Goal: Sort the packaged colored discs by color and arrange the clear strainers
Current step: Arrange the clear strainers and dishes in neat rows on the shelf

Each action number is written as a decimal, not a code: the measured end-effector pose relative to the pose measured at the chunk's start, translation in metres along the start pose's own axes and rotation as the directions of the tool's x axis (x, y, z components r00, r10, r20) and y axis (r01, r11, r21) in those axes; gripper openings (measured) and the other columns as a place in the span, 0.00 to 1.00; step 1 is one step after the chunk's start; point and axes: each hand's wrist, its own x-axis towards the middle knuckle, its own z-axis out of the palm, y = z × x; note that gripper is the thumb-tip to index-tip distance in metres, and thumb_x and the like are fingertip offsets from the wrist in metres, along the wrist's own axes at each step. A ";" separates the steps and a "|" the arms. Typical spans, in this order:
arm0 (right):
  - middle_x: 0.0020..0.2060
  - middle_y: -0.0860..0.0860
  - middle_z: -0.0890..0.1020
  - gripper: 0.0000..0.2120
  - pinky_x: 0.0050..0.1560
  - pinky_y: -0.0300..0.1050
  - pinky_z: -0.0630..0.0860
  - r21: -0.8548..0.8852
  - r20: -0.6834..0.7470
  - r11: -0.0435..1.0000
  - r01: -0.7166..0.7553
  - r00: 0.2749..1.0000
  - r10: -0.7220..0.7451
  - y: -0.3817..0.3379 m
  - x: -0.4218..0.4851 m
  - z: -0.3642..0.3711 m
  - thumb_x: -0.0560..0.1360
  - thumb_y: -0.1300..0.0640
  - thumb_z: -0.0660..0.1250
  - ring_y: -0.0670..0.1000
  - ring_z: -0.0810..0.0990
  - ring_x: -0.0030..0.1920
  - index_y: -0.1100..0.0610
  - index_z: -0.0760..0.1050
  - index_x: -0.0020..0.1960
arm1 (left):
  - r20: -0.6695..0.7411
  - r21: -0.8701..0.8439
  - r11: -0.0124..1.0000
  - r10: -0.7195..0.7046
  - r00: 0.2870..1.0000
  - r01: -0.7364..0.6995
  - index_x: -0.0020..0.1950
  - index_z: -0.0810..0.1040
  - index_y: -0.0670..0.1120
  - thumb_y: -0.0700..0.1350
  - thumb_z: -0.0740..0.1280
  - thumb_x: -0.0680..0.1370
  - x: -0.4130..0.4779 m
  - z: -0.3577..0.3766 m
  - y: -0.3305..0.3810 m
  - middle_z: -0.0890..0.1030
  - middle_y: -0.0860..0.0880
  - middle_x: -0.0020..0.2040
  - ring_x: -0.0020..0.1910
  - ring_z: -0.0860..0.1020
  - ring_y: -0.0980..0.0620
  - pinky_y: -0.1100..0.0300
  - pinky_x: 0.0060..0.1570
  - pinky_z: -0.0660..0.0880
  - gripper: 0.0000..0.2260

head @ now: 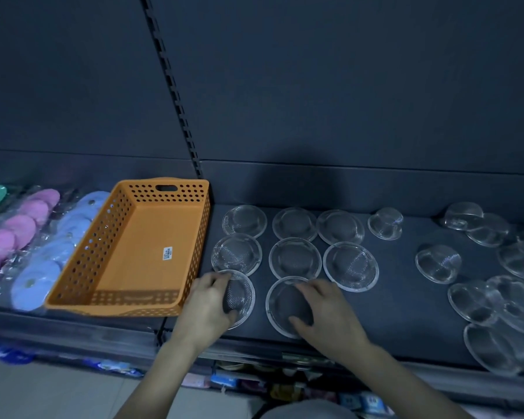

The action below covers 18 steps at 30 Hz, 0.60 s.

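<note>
Setting the front row of strainers on the shelf

At the shelf's [390, 322] left end the packaged discs [28, 237] lie in green, pink and blue rows beside an empty orange basket [127, 306]. Near the front edge, the left hand [208, 308] curls over one strainer [239, 297], fingers pinching its rim; the right hand [327, 316], fingers spread, rests on the next strainer [280, 306]. Better to slide both level with the rows behind, evenly spaced, before reaching for the loose pile [502, 285] toward the right end.
</note>
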 end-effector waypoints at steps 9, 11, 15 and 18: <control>0.64 0.47 0.69 0.35 0.67 0.42 0.64 -0.074 0.053 0.997 -0.007 0.999 0.011 -0.002 0.000 0.005 0.68 0.44 0.67 0.52 0.65 0.63 0.47 0.61 0.72 | 0.013 0.001 1.000 0.024 1.000 -0.024 0.75 0.62 0.47 0.49 0.72 0.71 0.001 0.001 -0.003 0.65 0.49 0.71 0.71 0.60 0.49 0.59 0.70 0.59 0.35; 0.64 0.46 0.68 0.35 0.67 0.42 0.63 -0.066 0.061 0.998 -0.012 0.998 0.016 -0.002 0.000 0.004 0.68 0.44 0.67 0.51 0.64 0.64 0.47 0.60 0.73 | 0.001 0.016 0.999 0.048 0.999 -0.048 0.75 0.61 0.47 0.51 0.72 0.72 0.000 0.001 -0.002 0.64 0.49 0.72 0.72 0.59 0.50 0.59 0.70 0.58 0.35; 0.65 0.45 0.66 0.35 0.66 0.39 0.63 0.026 0.087 0.999 -0.045 0.995 0.042 0.001 -0.004 -0.003 0.70 0.42 0.68 0.49 0.62 0.65 0.47 0.59 0.73 | -0.086 0.031 0.984 0.177 0.980 -0.175 0.72 0.67 0.45 0.51 0.70 0.73 0.000 0.002 0.008 0.67 0.49 0.69 0.71 0.62 0.51 0.62 0.69 0.58 0.29; 0.64 0.47 0.68 0.30 0.63 0.38 0.65 0.074 0.008 0.992 -0.097 0.995 0.097 0.010 -0.010 -0.017 0.73 0.45 0.67 0.49 0.63 0.66 0.49 0.62 0.72 | -0.086 0.016 0.961 0.276 0.957 -0.276 0.69 0.71 0.45 0.50 0.70 0.74 0.005 0.005 0.024 0.69 0.50 0.67 0.69 0.64 0.52 0.64 0.66 0.60 0.25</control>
